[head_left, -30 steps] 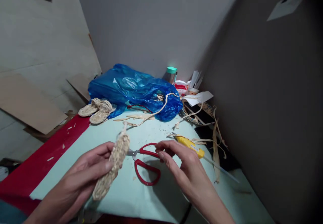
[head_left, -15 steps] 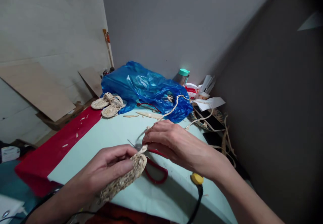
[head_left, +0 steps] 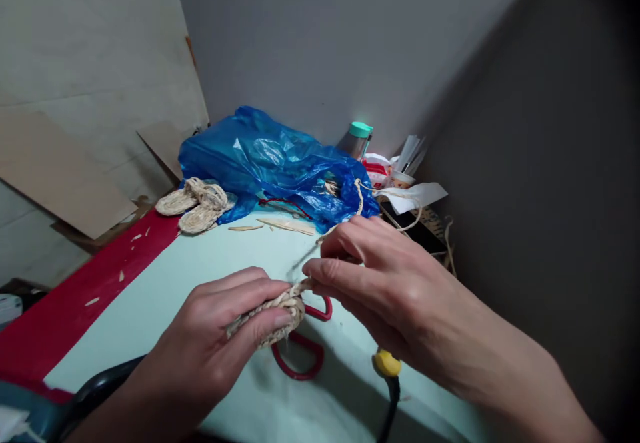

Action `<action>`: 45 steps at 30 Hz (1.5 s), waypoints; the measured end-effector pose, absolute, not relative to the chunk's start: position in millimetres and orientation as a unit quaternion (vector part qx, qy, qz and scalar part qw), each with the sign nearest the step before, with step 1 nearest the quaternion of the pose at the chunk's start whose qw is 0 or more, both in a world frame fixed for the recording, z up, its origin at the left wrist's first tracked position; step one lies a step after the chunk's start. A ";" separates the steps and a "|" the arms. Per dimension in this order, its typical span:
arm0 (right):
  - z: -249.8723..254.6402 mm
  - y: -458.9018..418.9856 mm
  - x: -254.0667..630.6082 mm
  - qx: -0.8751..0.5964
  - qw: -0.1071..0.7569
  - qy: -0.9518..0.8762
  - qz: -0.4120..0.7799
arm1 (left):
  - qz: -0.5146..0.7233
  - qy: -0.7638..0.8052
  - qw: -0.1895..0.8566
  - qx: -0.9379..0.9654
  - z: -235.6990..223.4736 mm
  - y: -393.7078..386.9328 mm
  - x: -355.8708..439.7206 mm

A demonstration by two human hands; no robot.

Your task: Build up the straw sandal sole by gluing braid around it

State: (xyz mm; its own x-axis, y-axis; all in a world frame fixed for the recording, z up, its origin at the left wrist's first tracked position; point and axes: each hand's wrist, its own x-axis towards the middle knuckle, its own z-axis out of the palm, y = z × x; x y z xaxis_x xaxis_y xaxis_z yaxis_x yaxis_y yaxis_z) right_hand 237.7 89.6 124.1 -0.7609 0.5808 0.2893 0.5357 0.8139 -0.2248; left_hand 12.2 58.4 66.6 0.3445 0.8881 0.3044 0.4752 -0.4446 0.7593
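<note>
My left hand is closed around a woven straw piece with a rounded coiled end, its thumb pressed on the near face. From that end runs a braided straw cord, which the fingertips of my right hand pinch just to the right. The cord reappears past my right hand and loops near the blue bag. Beneath both hands lie red-handled scissors; their blades are mostly hidden. To the right of the scissors sits a yellow knob on a black stem.
A pair of small woven straw slippers rests at the table's left back, against a blue plastic bag. Behind stands a bottle with a teal lid. Straw strips lie before the bag. Papers and a dark device are at right.
The view has shifted a little. My left hand has turned the straw piece so its coiled end faces me more, and my right hand has moved slightly right along the cord.
</note>
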 end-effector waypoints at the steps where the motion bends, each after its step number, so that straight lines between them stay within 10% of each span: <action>1: 122.7 90.5 239.6 -0.297 0.177 -0.937 0.058 | 0.362 0.442 0.282 0.771 66.9 60.5 13.9; 45: 56.7 82.6 225.3 -0.374 0.319 -0.861 0.129 | 0.444 0.577 0.353 0.588 45.6 83.2 32.1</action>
State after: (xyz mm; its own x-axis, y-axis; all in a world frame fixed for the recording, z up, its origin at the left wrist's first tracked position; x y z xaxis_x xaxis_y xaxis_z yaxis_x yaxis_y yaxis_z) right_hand 225.3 82.6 56.7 -0.5166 0.7262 0.4536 0.5616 0.6873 -0.4607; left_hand 32.1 83.2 45.6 -0.0599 0.9917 0.1137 0.3652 -0.0843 0.9271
